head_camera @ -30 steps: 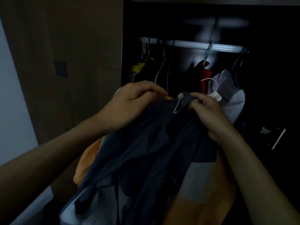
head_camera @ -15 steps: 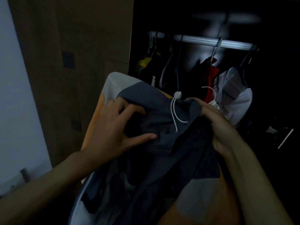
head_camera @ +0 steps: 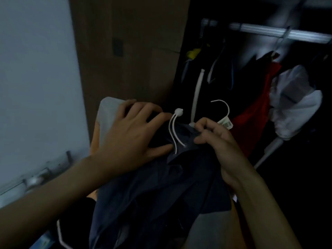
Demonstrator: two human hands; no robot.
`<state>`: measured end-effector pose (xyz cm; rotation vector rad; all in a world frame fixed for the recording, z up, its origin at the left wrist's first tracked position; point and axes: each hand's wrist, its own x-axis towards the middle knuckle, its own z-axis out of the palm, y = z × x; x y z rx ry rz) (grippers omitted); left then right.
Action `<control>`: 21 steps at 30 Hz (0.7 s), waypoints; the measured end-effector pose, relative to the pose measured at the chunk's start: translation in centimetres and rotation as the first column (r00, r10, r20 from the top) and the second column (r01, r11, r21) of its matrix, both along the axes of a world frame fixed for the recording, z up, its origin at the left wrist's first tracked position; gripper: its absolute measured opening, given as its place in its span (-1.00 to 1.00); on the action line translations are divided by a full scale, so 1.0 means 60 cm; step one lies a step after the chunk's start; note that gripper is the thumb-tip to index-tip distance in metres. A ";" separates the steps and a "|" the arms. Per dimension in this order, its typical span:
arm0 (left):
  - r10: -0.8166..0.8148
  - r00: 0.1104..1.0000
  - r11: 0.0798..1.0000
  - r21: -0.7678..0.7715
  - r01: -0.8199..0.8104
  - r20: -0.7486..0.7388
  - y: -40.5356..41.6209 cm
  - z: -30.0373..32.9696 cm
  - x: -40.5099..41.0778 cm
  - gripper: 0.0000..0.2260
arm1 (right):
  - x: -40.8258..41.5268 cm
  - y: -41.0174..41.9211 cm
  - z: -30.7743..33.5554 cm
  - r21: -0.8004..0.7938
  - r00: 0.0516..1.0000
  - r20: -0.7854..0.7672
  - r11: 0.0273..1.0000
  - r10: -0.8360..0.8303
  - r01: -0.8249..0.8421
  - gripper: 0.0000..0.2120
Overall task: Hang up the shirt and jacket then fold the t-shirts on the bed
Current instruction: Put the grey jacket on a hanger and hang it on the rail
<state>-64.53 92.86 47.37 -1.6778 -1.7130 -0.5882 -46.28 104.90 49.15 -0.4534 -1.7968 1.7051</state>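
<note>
A dark navy jacket (head_camera: 154, 193) with grey and orange panels hangs bunched in front of me, before a dim open wardrobe. My left hand (head_camera: 133, 133) grips its collar fabric, thumb underneath and fingers over the top. A white drawcord with a round stopper (head_camera: 178, 111) lies between my hands. My right hand (head_camera: 213, 139) pinches the navy fabric and holds a white hanger, whose hook (head_camera: 223, 106) and barcode tag (head_camera: 226, 124) stick up behind the fingers.
The wardrobe rail (head_camera: 280, 32) runs across the top right with several hangers on it. A red garment (head_camera: 258, 106) and a white one (head_camera: 296, 103) hang at the right. The brown wardrobe door (head_camera: 129, 56) and a pale wall (head_camera: 36, 87) stand to the left.
My view has swung left and down, shifting the rail toward the top right. My left hand has slid up onto the collar. The hanger's hook and tag now show behind my right hand.
</note>
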 end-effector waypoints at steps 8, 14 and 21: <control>0.434 0.889 0.891 -0.219 -0.398 0.148 -0.182 -0.015 -0.015 -0.39 | -0.081 -0.057 -0.055 -0.134 0.875 -0.010 0.867 0.484 -0.481 -0.81; 0.698 0.606 0.716 -0.373 -0.590 0.381 -0.374 -0.092 0.034 -0.35 | -0.139 -0.181 -0.119 0.036 0.674 0.148 0.677 0.724 -0.735 -0.78; 0.776 0.338 0.573 -0.371 -0.731 0.533 -0.593 -0.095 0.148 -0.36 | -0.150 -0.367 -0.113 0.378 0.504 0.202 0.408 0.840 -0.831 -0.61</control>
